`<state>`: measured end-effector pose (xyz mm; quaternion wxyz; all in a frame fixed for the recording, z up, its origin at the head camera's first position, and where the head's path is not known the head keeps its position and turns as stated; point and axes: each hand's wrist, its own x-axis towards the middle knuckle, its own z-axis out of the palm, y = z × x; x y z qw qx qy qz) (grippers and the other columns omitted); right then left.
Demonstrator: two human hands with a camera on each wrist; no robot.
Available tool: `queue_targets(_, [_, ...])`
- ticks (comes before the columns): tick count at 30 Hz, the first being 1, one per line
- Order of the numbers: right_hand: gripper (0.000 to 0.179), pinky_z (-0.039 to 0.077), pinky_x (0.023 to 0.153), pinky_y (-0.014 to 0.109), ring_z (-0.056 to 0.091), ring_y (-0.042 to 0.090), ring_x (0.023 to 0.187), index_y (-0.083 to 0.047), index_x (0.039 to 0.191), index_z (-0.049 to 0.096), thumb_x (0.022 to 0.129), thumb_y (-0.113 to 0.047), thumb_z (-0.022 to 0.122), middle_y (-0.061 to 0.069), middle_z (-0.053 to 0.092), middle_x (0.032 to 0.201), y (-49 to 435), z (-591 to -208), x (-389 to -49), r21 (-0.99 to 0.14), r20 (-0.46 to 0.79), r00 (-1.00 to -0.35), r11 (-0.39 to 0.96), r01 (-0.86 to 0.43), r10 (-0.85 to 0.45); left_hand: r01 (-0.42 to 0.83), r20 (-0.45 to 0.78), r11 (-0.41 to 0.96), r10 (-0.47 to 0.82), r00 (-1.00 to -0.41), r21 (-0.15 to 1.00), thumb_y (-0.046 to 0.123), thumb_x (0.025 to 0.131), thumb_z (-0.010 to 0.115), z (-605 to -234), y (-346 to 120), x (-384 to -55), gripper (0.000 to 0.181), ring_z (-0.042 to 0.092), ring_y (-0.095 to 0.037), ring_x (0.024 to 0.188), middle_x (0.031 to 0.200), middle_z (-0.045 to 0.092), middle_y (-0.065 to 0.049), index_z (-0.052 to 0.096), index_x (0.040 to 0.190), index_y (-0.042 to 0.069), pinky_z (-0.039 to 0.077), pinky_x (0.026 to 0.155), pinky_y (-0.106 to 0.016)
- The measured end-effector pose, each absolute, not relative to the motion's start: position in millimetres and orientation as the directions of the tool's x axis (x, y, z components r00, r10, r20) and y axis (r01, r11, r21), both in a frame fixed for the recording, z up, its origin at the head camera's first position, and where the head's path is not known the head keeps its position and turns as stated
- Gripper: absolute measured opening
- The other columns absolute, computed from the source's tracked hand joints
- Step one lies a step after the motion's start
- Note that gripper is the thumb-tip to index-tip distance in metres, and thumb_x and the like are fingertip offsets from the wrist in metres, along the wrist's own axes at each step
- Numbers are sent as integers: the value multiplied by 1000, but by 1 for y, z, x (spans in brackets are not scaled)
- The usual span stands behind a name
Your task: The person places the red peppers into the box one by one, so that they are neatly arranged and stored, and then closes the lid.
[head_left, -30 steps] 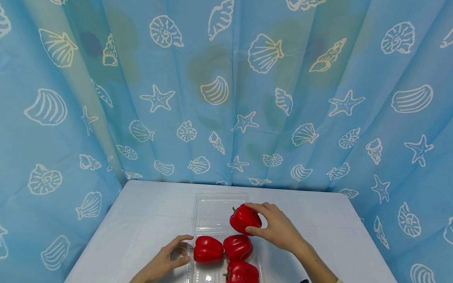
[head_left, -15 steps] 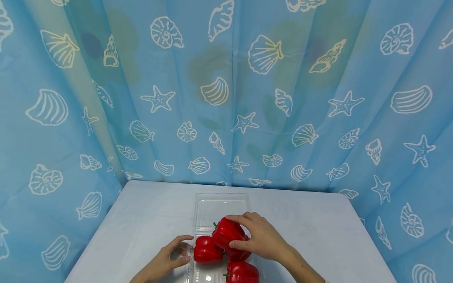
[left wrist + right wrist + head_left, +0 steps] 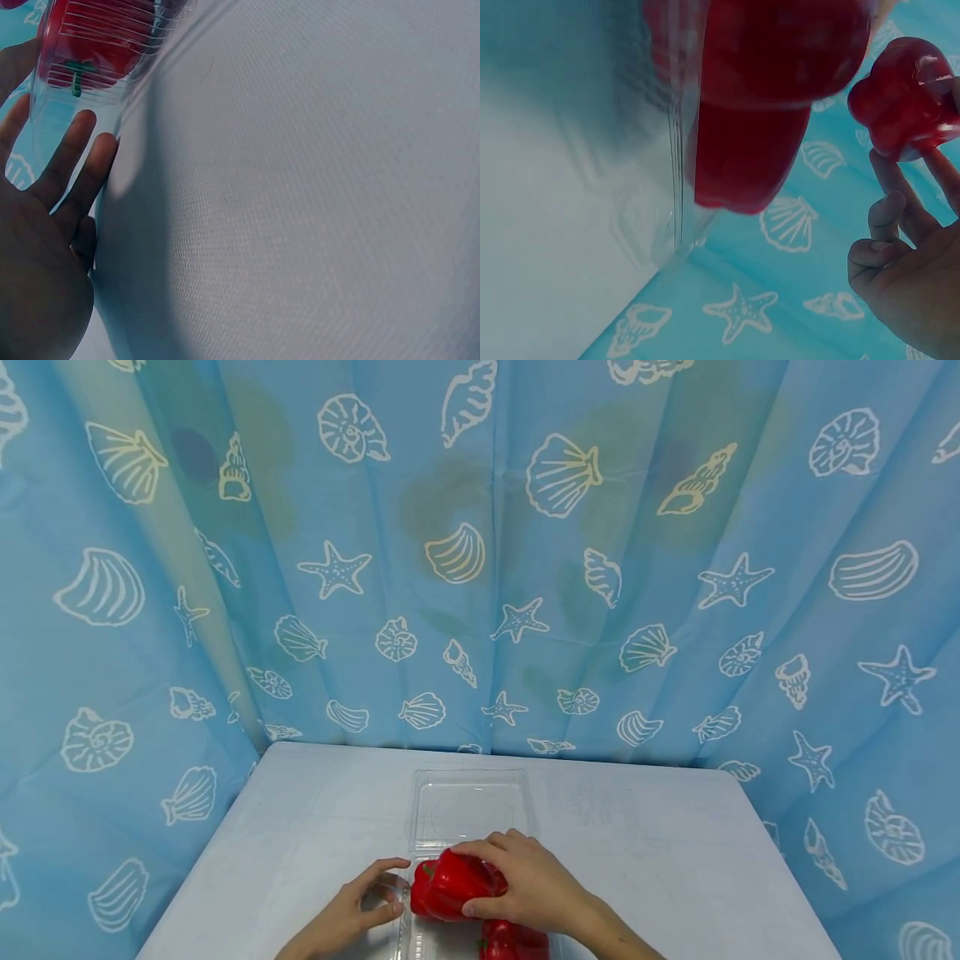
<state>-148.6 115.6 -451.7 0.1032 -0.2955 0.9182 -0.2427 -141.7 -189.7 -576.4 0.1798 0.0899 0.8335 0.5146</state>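
Note:
My right hand [image 3: 476, 878] grips a red bell pepper [image 3: 447, 890] from above, low over a clear plastic clamshell tray [image 3: 406, 935] at the table's near edge. In the right wrist view the held pepper [image 3: 904, 96] sits at my fingertips [image 3: 891, 214]. Through the clear tray wall [image 3: 676, 195] I see other red peppers [image 3: 759, 82] inside. One more pepper [image 3: 514, 942] shows below my right hand. My left hand [image 3: 393, 887] rests against the tray's left side, and its straight fingers [image 3: 73, 154] touch the wall with a pepper [image 3: 96, 46] behind it.
The tray's open lid [image 3: 465, 806] lies flat behind it on the white-covered table [image 3: 315, 827]. A blue curtain with shell and starfish prints [image 3: 480, 568] closes off the back and both sides. Bare tabletop [image 3: 675, 843] lies to the right.
My right hand has carried the pepper down and to the left, from over the lid to just above the peppers in the tray. The left hand has stayed put.

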Motion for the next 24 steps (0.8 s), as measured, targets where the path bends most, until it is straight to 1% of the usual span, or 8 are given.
queue_targets(5, [70, 56, 78, 33, 54, 6, 105, -50, 134, 53, 72, -57, 84, -17, 63, 123, 107, -457, -142, -505, -66, -783, 697, -509, -619, -39, -209, 452, 334, -919, 891, 48, 92, 69, -577, -190, -142, 65, 59, -19, 102, 127, 63, -6, 44, 146, 22, 51, 96, -56])
queue_targets(7, [71, 56, 77, 31, 54, 4, 103, -50, 132, 53, 69, -54, 87, -18, 63, 123, 104, -459, -139, -504, -76, -774, 694, -513, -628, -41, -210, 447, 335, -919, 893, 48, 91, 69, -578, -190, -142, 66, 59, -19, 101, 127, 63, -6, 44, 146, 22, 52, 96, -56])
queue_targets(11, [70, 55, 76, 28, 53, 3, 104, -50, 129, 55, 68, -51, 89, -20, 62, 119, 98, -465, -133, -484, -88, -748, 684, -545, -658, -50, -219, 449, 334, -917, 892, 50, 89, 71, -578, -190, -142, 69, 59, -20, 102, 127, 62, -6, 44, 146, 22, 53, 94, -54])
queue_targets(14, [71, 56, 77, 30, 54, 5, 108, -49, 130, 55, 68, -50, 89, -21, 62, 120, 93, -469, -128, -443, -87, -729, 681, -583, -679, -54, -226, 455, 333, -916, 889, 52, 88, 71, -578, -191, -142, 70, 59, -20, 103, 127, 62, -6, 43, 146, 22, 54, 93, -55])
queue_targets(18, [76, 57, 82, 37, 55, 8, 112, -49, 133, 53, 66, -49, 90, -21, 62, 124, 87, -474, -122, -375, -96, -718, 693, -616, -690, -59, -227, 457, 322, -919, 888, 51, 88, 71, -580, -192, -141, 70, 58, -19, 102, 127, 62, -6, 44, 146, 22, 53, 93, -56])
queue_targets(24, [77, 55, 83, 35, 53, 6, 106, -50, 133, 52, 66, -50, 91, -19, 63, 122, 81, -484, -119, -282, -88, -686, 679, -678, -722, -51, -220, 465, 318, -922, 884, 52, 88, 70, -580, -192, -140, 70, 58, -17, 101, 126, 62, -4, 44, 146, 23, 52, 94, -56])
